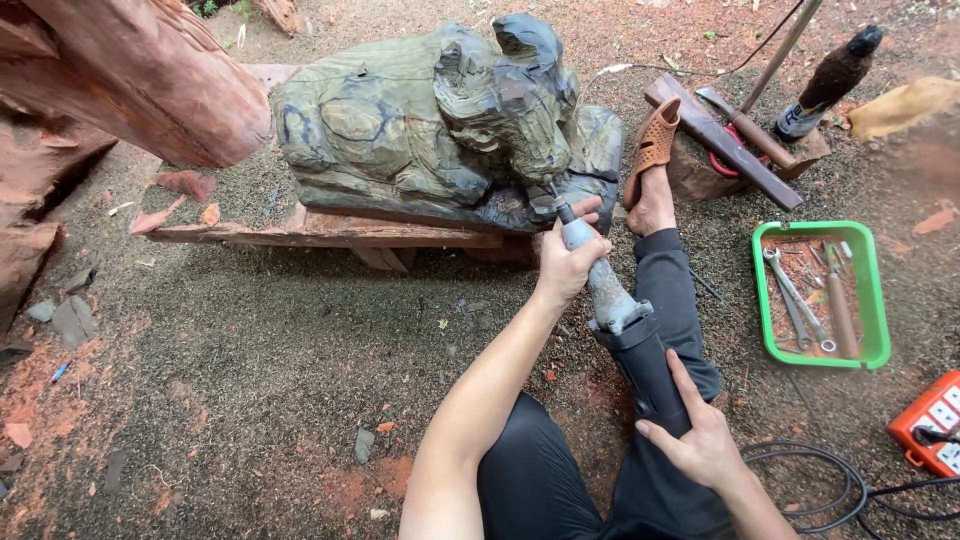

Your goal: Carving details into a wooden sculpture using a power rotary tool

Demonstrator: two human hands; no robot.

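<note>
A dark grey-green wood carving (440,120) rests on a plank (330,235) on the ground. My left hand (570,255) grips the grey metal neck of a power die grinder (615,310), close to its tip, which touches the lower right edge of the carving. My right hand (700,435) wraps the grinder's black rear body. I sit on the ground, my leg in black trousers stretched toward the carving, the foot in an orange sandal (652,145).
A green tray (860,290) with wrenches and tools lies to the right. An orange power strip (930,420) with a black cable (840,480) sits at far right. Behind are a wooden block with tools (730,140), a mallet (830,80) and reddish logs (130,80) at left.
</note>
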